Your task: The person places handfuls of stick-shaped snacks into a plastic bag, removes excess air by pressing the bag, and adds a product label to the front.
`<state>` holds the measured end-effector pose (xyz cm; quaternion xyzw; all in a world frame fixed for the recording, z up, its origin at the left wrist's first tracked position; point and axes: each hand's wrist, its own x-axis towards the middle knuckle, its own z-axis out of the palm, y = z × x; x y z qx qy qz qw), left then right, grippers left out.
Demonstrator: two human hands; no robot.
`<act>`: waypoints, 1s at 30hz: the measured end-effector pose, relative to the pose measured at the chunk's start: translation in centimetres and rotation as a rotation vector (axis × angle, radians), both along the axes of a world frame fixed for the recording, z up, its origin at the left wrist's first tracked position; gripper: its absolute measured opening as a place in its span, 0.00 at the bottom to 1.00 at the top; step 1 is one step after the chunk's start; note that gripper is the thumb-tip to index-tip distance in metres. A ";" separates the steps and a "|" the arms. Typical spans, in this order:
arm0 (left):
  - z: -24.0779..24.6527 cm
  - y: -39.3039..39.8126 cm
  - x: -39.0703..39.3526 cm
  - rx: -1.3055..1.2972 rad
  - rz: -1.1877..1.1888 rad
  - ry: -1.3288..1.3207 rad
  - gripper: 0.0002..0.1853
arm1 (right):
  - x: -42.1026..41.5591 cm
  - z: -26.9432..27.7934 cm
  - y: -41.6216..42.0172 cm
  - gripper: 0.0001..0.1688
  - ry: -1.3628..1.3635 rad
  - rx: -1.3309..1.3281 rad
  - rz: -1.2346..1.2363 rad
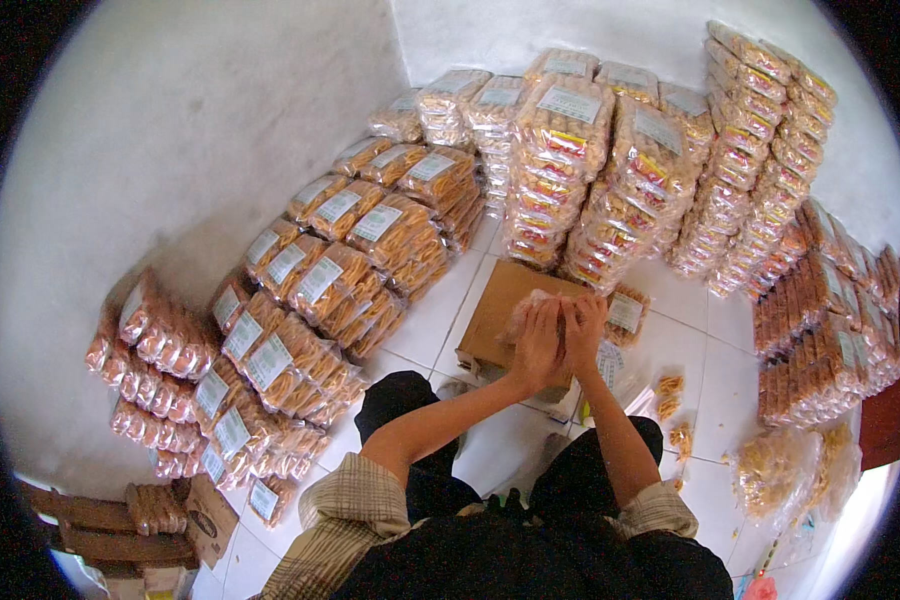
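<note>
Both hands meet over a brown cardboard box point(495, 300) that stands on the tiled floor between my feet and the stacks. My left hand point(538, 341) grips a crinkled clear plastic bag point(529, 304), whose contents are mostly hidden by the fingers. Close against it, my right hand point(583, 330) has its fingers bent at the bag's right side; whether it grips the plastic cannot be told. Just right of the box lies a labelled pack of brown snack sticks point(627, 315), with a printed sheet point(610, 364) below it.
Stacked snack packs point(322, 277) line the left wall. Taller stacks point(562, 150) rise ahead, with darker packs point(802, 337) at the right. Small snack bundles point(669, 397) lie on the tiles, near large clear bags of snacks point(776, 472). An opened carton point(208, 517) sits at lower left.
</note>
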<state>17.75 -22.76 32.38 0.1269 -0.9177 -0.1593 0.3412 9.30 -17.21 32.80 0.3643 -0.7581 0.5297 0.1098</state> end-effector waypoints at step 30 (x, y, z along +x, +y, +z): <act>0.9 -1.9 -1.7 0.250 -0.062 0.133 0.17 | -2.7 -0.3 1.6 0.06 0.063 0.099 0.151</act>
